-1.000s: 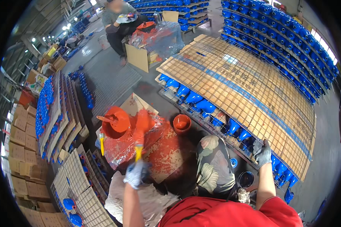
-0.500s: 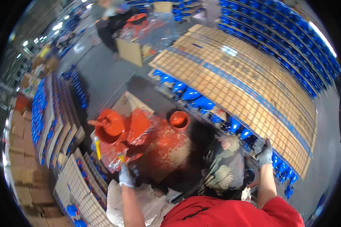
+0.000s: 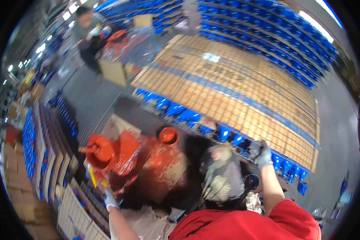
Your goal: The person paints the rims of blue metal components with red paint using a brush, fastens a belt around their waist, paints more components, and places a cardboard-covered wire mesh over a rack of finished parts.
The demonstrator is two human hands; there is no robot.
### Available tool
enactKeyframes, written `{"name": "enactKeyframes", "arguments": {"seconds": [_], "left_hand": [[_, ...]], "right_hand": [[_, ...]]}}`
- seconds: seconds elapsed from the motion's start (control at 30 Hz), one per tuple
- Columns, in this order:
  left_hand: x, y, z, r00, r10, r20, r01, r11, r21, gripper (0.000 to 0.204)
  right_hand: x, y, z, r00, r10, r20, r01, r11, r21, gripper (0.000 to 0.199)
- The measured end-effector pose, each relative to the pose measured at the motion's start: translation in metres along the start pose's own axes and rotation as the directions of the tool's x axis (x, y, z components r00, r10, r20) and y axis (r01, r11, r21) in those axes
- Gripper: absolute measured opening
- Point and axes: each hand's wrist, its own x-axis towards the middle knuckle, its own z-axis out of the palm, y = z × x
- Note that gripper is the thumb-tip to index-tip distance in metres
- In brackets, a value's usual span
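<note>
My left hand point(image 3: 109, 200), in a pale glove, is beside the red-coated plastic sheeting point(image 3: 122, 180) at the lower left. A slim yellow handle point(image 3: 93, 177) lies close to its fingertips; blur hides whether they grip anything. Red paint fills an open bucket point(image 3: 100, 149) with a stick-like handle in it, and a smaller red pot point(image 3: 169, 136) stands to its right. My right hand point(image 3: 262, 155), in a grey glove, holds the near edge of a large wooden board point(image 3: 228, 104) under wire mesh. Glossy blue cup-shaped parts point(image 3: 188, 115) hang in a row beneath that edge.
Stacked racks of blue parts point(image 3: 264, 36) rise behind the board, with tilted racks point(image 3: 48, 152) at the left. A camouflage-patterned cloth bundle point(image 3: 222, 176) lies in front of me. Cardboard boxes point(image 3: 18, 192) line the left side. A co-worker point(image 3: 88, 36) sits at the far left.
The view has turned, shifting the scene left. My left hand has moved left and down, nearer the yellow handle. My right hand stays at the board's edge.
</note>
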Motion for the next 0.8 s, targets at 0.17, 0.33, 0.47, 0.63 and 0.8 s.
{"name": "enactKeyframes", "arguments": {"seconds": [0.17,0.33,0.47,0.63,0.8], "left_hand": [[0.049,0.016,-0.065,0.758,0.645,0.098,-0.618,0.661,0.425,0.055],[-0.050,0.028,0.029,0.775,0.412,0.479,-0.566,0.790,0.235,0.043],[-0.080,0.026,0.102,0.721,0.224,0.655,-0.498,0.825,0.267,0.034],[-0.154,0.038,0.202,0.296,0.340,0.893,-0.881,0.459,0.117,0.024],[-0.146,0.033,0.279,0.237,-0.118,0.964,-0.337,0.921,0.196,0.028]], "right_hand": [[0.003,0.020,0.043,0.998,0.065,0.028,-0.069,0.980,0.186,0.036],[-0.009,0.001,0.021,0.978,0.052,0.200,-0.094,0.974,0.205,0.038],[-0.013,-0.006,0.017,0.996,-0.040,0.079,0.045,0.997,-0.064,0.044],[0.003,-0.008,0.003,0.988,-0.150,0.032,0.142,0.971,0.193,0.039],[-0.012,-0.007,0.049,0.992,-0.118,-0.035,0.120,0.864,0.488,0.037]]}}
